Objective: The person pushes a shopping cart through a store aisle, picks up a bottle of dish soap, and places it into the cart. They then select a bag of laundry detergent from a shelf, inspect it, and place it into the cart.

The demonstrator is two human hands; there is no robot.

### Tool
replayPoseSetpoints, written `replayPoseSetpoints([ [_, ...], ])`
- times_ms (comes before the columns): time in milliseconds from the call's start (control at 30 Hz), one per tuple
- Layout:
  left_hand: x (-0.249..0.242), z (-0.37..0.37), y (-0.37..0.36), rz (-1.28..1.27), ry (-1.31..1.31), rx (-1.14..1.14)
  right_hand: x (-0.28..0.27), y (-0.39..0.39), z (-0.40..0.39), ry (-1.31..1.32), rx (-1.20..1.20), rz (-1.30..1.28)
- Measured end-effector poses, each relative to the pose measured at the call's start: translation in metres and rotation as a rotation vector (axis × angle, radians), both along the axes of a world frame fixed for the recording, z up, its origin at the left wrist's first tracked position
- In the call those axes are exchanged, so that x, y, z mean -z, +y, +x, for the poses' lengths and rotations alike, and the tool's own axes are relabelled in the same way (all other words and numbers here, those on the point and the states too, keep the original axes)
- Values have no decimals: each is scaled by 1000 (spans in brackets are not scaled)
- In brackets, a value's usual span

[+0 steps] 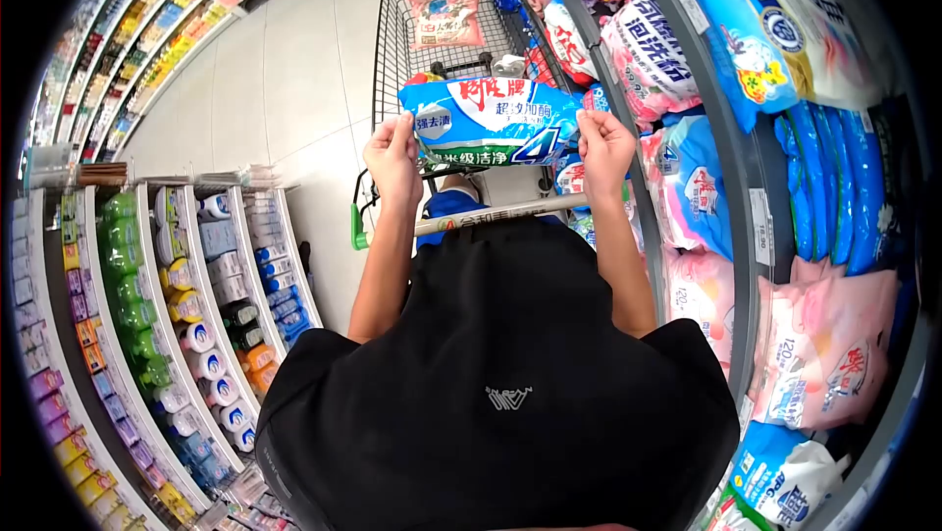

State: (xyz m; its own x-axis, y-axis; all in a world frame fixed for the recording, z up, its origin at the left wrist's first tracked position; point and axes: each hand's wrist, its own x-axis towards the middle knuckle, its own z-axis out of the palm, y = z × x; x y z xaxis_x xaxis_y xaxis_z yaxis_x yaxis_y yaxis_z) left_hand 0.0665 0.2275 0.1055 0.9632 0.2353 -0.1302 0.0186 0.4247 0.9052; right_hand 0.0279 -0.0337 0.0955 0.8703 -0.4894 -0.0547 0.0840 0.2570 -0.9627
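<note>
A blue and white bag of washing powder (491, 124) is stretched out flat between my two hands, its printed front facing me. My left hand (394, 153) pinches the bag's left end, fingers closed on the edge. At the opposite end my right hand (605, 148) grips the right edge in the same way. The bag is held up above the handlebar (491, 219) of a shopping cart (385, 30), hiding part of the basket. Inside the cart lies a pink bag (444, 13) near the far end.
On the right, shelves hold several bags of detergent, among them a pink bag (819, 349) and a blue bag (692, 183). Shelves of bottles (132, 286) stand at the left. A tiled floor (294, 70) runs between the shelves and the cart.
</note>
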Motion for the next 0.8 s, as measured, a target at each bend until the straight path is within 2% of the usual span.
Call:
replayPoseSetpoints([
  [233,13,-29,22,-27,37,-3,2,14,-4,61,-53,31],
  [500,29,-60,29,1,111,7,28,12,-23,113,-106,124],
  [800,27,-70,44,-20,199,165,32,3,-41,130,-202,167],
])
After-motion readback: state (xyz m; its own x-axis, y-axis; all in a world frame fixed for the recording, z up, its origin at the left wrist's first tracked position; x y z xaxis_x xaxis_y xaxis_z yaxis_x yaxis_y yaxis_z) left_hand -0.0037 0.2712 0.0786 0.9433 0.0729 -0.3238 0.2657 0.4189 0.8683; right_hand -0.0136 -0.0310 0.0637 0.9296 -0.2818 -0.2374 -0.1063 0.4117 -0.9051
